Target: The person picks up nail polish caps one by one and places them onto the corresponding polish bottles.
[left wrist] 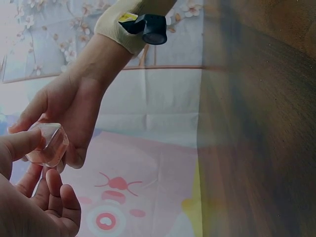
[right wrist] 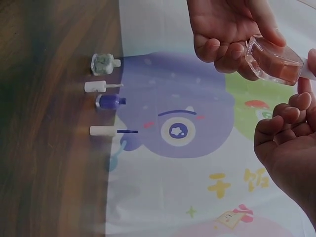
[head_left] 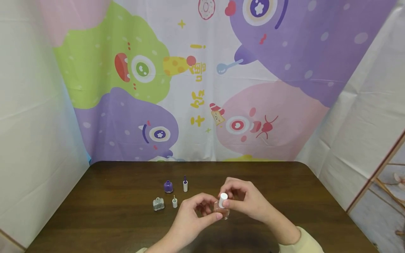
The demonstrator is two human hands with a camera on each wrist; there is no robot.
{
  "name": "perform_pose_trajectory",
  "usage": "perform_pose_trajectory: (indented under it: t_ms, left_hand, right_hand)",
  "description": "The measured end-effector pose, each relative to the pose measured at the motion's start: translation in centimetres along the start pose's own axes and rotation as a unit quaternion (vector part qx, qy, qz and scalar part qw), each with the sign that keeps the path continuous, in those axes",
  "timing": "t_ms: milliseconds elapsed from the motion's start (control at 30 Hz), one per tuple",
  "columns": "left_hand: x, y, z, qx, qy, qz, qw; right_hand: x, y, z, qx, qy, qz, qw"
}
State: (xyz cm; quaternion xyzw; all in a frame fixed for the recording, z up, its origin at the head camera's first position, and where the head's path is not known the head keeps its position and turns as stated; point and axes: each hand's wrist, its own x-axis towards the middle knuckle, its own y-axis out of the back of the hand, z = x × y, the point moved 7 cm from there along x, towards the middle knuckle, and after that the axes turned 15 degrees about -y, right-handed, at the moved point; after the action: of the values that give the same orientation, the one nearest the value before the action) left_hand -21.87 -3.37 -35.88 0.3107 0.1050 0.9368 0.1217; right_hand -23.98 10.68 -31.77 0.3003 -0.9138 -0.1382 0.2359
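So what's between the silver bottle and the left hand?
In the head view, a white cap stands brush-up on the table between the silver bottle and the left hand.

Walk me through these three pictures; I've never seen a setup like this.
There is no machine here, just a person's two bare hands. One picture comes from a camera worn on the head, looking forward and down. The other two come from cameras on the left and right wrists, which see the hands from close by.

On the dark wooden table stand a purple bottle and a grey bottle, both uncapped. Beside them, two white brush caps stand with their brushes pointing up. Behind hangs a cloth printed with cartoon creatures.

The left hand holds a clear bottle of peach-coloured liquid, while the right hand grips its white cap. Whether that cap is loosened, I can't tell.
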Motion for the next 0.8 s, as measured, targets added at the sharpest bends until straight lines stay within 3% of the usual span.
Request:
perform_pose_trajectory:
  t_ms: [533, 700, 800]
  left_hand:
    - [0.13, -0.19, -0.01, -0.011, 0.002, 0.001, 0.9999]
    - [0.12, -0.13, -0.02, -0.007, 0.001, 0.0, 1.0]
    - [0.1, -0.12, -0.04, -0.006, 0.0, 0.0, 1.0]
  right_hand:
    - [0.14, -0.17, 0.32, 0.023, -0.014, 0.022, 0.9994]
    - [0.07, -0.33, 0.53, 0.051, -0.026, -0.002, 0.9983]
    - [-0.03, -0.36, 0.24, 0.045, -0.012, -0.016, 0.9988]
